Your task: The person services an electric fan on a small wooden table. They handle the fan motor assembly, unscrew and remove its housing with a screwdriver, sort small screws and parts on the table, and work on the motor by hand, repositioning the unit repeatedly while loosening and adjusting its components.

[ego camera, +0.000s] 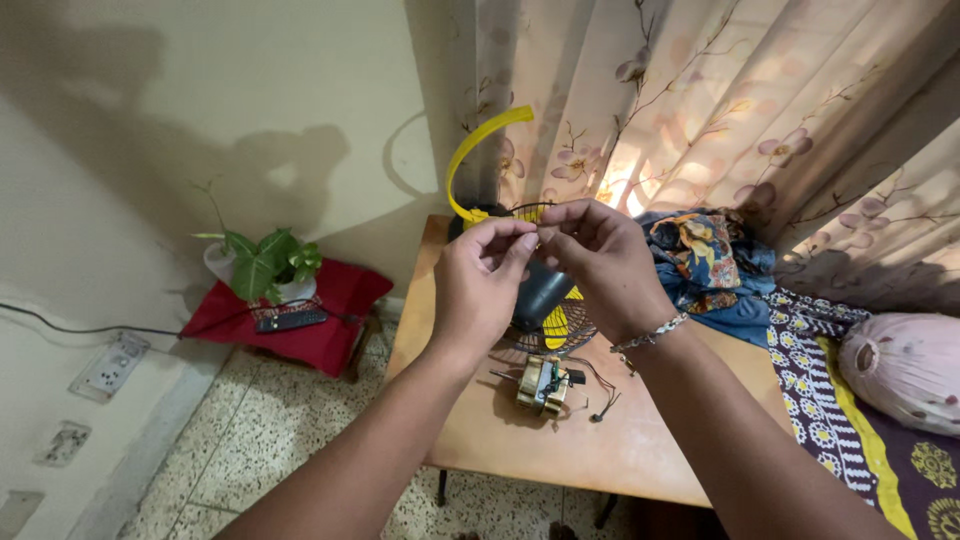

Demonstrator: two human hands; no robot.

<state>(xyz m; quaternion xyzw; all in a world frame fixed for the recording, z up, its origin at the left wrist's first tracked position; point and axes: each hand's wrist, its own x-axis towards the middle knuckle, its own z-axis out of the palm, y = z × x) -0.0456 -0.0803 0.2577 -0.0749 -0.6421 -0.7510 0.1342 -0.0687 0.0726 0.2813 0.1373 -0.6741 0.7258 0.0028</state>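
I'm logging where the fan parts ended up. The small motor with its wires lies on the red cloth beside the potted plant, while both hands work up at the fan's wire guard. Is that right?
Not quite. The head view shows the small motor with its wires lying on the wooden table, below the hands. The red cloth beside the potted plant holds a remote control instead. Both the left hand and right hand are indeed up at the fan's wire guard.

Both hands, left hand and right hand, raised, fingers pinched together.
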